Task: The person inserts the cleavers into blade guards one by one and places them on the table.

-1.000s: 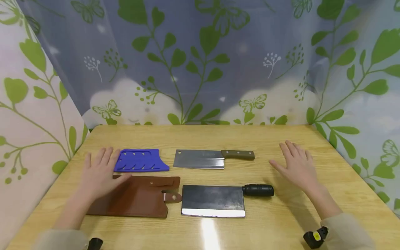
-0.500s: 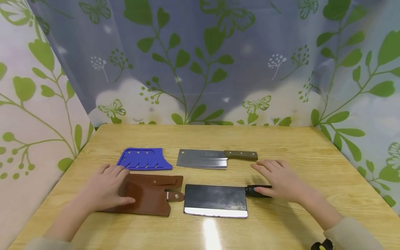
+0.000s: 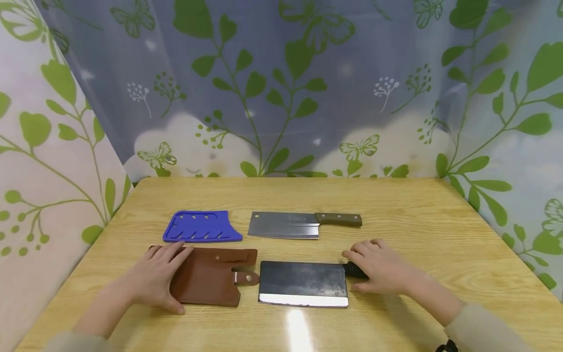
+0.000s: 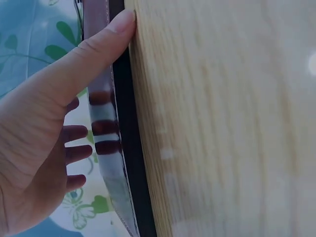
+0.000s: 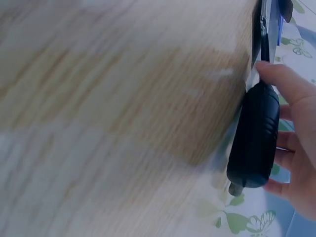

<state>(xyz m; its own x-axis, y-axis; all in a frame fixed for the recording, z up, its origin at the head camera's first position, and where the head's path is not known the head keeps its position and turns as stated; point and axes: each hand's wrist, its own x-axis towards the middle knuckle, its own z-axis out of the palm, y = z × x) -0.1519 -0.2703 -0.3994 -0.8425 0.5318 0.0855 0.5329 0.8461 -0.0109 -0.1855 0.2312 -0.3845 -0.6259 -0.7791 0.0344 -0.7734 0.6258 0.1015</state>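
Head view. Black cleaver, one: flat on the table, long axis left to right; handle to the right, square blade end to the left, bright edge toward the person. Right hand: at the right end of the black cleaver, arched over the handle and partly hiding it. Sheath, brown: just left of the black cleaver, long axis in line with it, notched end and strap pointing at the blade, strap tip almost meeting it; lies flat, interior hidden. Left hand: on the far left of the black cleaver, spanning the sheath, fingers at its far edge, thumb at its near edge. Steel cleaver, brown handle: beyond the black cleaver, outside any cover, handle likewise to the right. Guard, blue, slotted: beyond and left of the black cleaver, narrow tip pointing right; interior hidden.

Left wrist view. Left hand: relaxed, fingers apart, thumb along the sheath's dark edge, unclenched.

Right wrist view. Right hand: thumb by the neck of the black cleaver, fingers on the handle's other side; whether they grasp it cannot be told.
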